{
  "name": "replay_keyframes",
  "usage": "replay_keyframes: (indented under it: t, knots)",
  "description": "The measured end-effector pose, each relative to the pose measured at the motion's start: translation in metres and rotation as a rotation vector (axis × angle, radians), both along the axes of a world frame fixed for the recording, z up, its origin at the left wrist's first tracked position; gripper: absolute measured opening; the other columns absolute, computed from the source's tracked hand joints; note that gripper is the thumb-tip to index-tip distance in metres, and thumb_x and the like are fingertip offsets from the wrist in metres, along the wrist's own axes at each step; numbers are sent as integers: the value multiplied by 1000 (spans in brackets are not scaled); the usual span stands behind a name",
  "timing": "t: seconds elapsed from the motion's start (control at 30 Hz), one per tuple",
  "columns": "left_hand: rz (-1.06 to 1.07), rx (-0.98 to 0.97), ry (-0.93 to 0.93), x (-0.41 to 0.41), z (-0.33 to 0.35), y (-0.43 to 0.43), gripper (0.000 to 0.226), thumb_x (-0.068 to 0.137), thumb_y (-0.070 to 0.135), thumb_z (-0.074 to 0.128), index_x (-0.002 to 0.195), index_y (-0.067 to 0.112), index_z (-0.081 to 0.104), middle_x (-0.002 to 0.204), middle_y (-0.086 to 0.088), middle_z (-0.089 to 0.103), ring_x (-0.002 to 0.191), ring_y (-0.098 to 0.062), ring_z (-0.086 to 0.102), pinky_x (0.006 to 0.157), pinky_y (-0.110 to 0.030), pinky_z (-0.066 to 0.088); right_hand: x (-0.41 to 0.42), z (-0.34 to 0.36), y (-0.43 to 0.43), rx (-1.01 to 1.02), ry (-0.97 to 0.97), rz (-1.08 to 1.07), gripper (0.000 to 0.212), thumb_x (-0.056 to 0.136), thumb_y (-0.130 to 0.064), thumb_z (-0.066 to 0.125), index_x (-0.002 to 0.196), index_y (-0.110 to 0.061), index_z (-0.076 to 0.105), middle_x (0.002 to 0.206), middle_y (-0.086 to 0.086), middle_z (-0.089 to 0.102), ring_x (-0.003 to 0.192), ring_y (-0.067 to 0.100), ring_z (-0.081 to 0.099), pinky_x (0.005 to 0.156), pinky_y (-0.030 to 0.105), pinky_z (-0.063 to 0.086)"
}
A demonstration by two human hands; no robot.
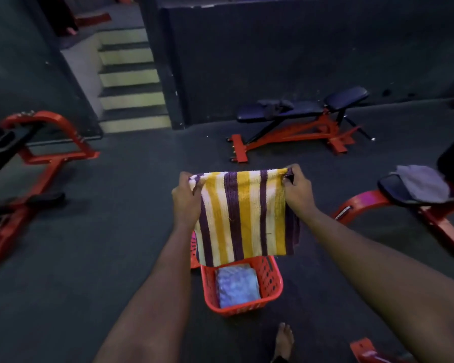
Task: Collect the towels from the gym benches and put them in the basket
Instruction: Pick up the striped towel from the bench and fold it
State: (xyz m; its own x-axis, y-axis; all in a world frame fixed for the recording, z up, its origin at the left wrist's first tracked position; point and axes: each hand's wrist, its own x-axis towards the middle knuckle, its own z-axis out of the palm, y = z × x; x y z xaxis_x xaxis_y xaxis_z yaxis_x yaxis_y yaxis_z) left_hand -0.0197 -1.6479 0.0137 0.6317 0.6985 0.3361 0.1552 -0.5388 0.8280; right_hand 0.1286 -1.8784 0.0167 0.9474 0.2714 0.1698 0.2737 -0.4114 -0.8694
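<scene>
A striped towel (243, 216) in yellow, purple and white hangs folded above the red plastic basket (273, 284) on the floor. My left hand (185, 199) grips its top left corner and my right hand (298, 189) pinches its top right corner. A folded blue towel (236, 286) lies inside the basket. A grey towel (423, 183) rests on the bench seat (388, 186) at the right. A dark towel (275, 106) lies on the far black bench (249, 113) by the wall.
Red-framed gym equipment (45, 158) stands at the left. Stairs (131, 77) rise at the back left beside a dark wall. My bare foot (283, 341) is on the dark floor near the basket. A red frame piece (364, 349) sits at the bottom right.
</scene>
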Motion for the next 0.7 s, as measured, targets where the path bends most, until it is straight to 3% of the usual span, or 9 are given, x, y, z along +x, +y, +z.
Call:
replay_keyframes:
  t: [0.1, 0.23, 0.37, 0.5, 0.7]
  knots:
    - [35, -48, 68, 9, -22, 12, 31, 95, 39, 58, 94, 10, 48, 73, -2, 58, 63, -12, 53, 51, -15, 40, 16, -27, 17, -25, 54, 32, 12, 93, -8, 46, 97, -19, 50, 82, 1, 58, 72, 16, 53, 61, 31, 39]
    - [76, -96, 176, 33, -61, 21, 31, 94, 41, 59, 95, 11, 48, 74, -1, 59, 65, -15, 56, 59, -32, 47, 47, -71, 34, -65, 162, 45, 10, 94, -11, 45, 95, -21, 48, 82, -1, 58, 74, 17, 55, 61, 32, 41]
    - [124, -150, 312, 56, -111, 24, 34, 95, 43, 57, 93, 11, 46, 75, -4, 61, 66, -20, 57, 58, -35, 47, 75, -130, 47, -137, 276, 48, 7, 93, -14, 46, 97, -18, 48, 86, 6, 64, 77, 22, 59, 68, 38, 46]
    - [147, -203, 427, 61, -158, 20, 32, 96, 39, 57, 100, 8, 50, 79, -3, 62, 69, -19, 57, 57, -27, 36, 80, -186, 53, -206, 366, 41, 6, 94, -11, 48, 99, -15, 49, 87, 9, 65, 80, 27, 60, 68, 37, 45]
    - [155, -292, 584, 60, -231, 27, 37, 96, 38, 57, 113, 6, 54, 83, 2, 60, 74, -17, 58, 63, -24, 37, 72, -272, 58, -352, 502, 74, 9, 92, -11, 49, 101, -14, 50, 87, 13, 64, 82, 33, 62, 66, 38, 43]
